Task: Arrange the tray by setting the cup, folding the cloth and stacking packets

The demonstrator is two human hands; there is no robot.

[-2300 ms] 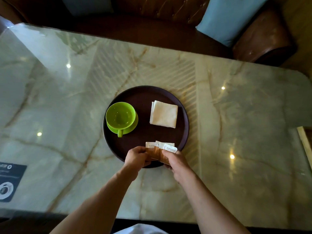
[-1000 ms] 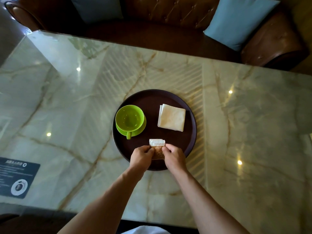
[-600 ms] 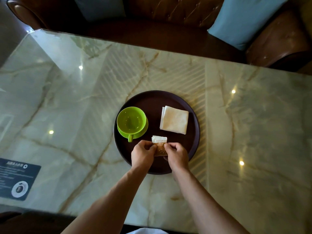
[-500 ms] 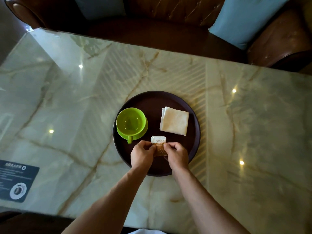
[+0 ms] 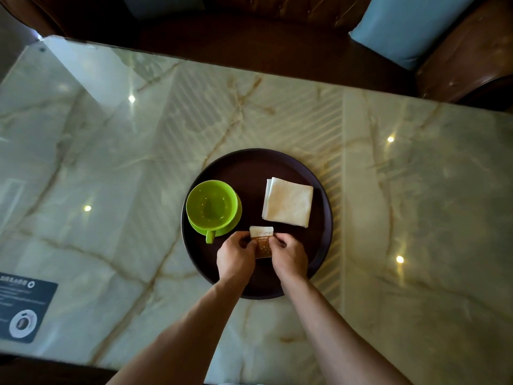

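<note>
1. The packets (image 5: 261,243) sit squared in a small stack on the dark round tray (image 5: 249,168), low in the centre of the frame, just below the green cup (image 5: 212,208) and the folded cloth (image 5: 288,202).
2. The left hand (image 5: 236,258) pinches the stack's left edge and the right hand (image 5: 288,257) its right edge; each grip is closed on the packets.
3. The packets look light, thin and probably slick, so they would likely slide apart; holding both side edges suits them.
4. The cloth looks soft and limp; the cup looks rigid, best taken by its handle.
5. The tray rests on the marble tabletop (image 5: 111,162).
</note>
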